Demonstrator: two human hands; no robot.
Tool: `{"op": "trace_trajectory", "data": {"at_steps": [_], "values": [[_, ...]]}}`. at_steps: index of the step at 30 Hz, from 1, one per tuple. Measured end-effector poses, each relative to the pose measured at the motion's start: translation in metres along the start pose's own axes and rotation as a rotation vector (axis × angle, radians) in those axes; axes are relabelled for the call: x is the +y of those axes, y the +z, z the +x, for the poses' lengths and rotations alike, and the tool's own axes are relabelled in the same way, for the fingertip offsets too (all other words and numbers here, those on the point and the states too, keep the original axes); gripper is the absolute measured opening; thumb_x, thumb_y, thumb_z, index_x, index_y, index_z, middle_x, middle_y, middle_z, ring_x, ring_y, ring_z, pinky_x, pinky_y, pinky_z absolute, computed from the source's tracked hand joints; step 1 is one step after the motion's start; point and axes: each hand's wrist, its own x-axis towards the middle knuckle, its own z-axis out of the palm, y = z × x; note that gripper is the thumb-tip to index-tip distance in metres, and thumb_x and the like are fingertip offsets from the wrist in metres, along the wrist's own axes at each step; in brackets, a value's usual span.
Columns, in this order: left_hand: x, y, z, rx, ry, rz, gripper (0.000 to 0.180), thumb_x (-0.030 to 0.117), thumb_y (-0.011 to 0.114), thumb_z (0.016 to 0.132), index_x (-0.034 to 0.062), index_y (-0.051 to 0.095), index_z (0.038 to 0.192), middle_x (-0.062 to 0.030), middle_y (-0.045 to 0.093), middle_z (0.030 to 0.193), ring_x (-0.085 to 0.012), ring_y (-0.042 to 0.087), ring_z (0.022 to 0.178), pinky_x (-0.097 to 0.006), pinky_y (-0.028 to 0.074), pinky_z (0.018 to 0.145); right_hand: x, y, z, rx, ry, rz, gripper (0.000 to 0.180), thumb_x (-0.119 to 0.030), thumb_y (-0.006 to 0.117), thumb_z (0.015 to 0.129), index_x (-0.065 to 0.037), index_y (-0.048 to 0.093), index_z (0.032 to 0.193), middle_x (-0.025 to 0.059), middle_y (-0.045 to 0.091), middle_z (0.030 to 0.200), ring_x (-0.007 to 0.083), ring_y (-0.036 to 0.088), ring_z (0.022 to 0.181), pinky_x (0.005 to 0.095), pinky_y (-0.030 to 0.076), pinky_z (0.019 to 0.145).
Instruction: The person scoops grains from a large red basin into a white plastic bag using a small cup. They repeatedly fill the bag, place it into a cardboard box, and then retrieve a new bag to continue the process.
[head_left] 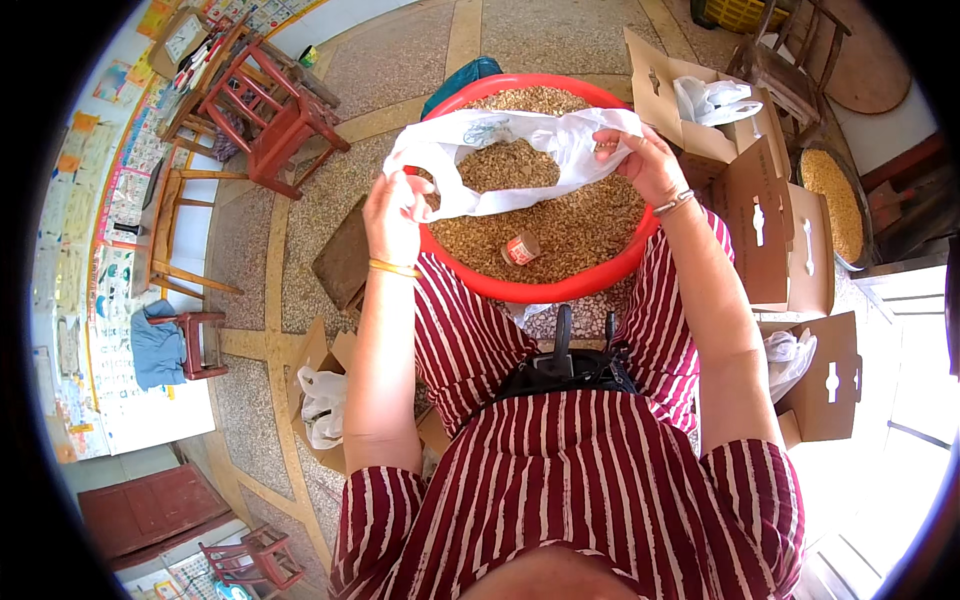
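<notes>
Fingers of both hands, left hand (392, 215) and right hand (640, 152), pinch the rim of the white plastic bag (560, 140) over the red basin (560, 290). Grain-filled: likely heavy, limp, slippery film; grip bunched rim.

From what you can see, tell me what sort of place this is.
Probably a home workroom for packing grain by hand: a red basin of grain on a terrazzo floor, open cardboard boxes around it, and wooden stools by a poster-covered wall.
</notes>
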Motion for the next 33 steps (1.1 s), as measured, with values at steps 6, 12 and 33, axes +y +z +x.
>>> {"op": "trace_trajectory", "data": {"at_steps": [6, 12, 33], "values": [[-0.016, 0.032, -0.007, -0.225, -0.169, 0.056, 0.035, 0.020, 0.045, 0.091, 0.0004, 0.047, 0.120, -0.0079, 0.061, 0.082, -0.0063, 0.046, 0.053, -0.020, 0.039, 0.047, 0.019, 0.017, -0.004, -0.157, 0.146, -0.078, 0.050, -0.036, 0.052, 0.086, -0.004, 0.041, 0.123, 0.0111, 0.055, 0.110, 0.0199, 0.057, 0.092, 0.0366, 0.046, 0.079], [-0.068, 0.073, -0.014, -0.361, -0.323, 0.236, 0.031, 0.019, 0.051, 0.089, 0.0073, 0.052, 0.118, 0.0009, 0.059, 0.087, -0.0047, 0.053, 0.067, -0.020, 0.046, 0.059, 0.050, 0.024, -0.006, -0.228, 0.305, -0.329, 0.053, -0.038, 0.050, 0.088, -0.004, 0.040, 0.128, 0.0051, 0.054, 0.112, 0.0149, 0.051, 0.100, 0.0315, 0.043, 0.085], [-0.043, 0.072, 0.024, -0.404, -0.366, 0.548, 0.037, 0.013, 0.071, 0.071, -0.0006, 0.055, 0.101, -0.0054, 0.062, 0.080, -0.0096, 0.058, 0.064, -0.023, 0.048, 0.054, 0.041, 0.021, -0.003, -0.110, 0.226, -0.572, 0.042, -0.033, 0.054, 0.086, 0.002, 0.053, 0.108, 0.0068, 0.060, 0.090, 0.0127, 0.057, 0.075, 0.0248, 0.046, 0.065]]}}
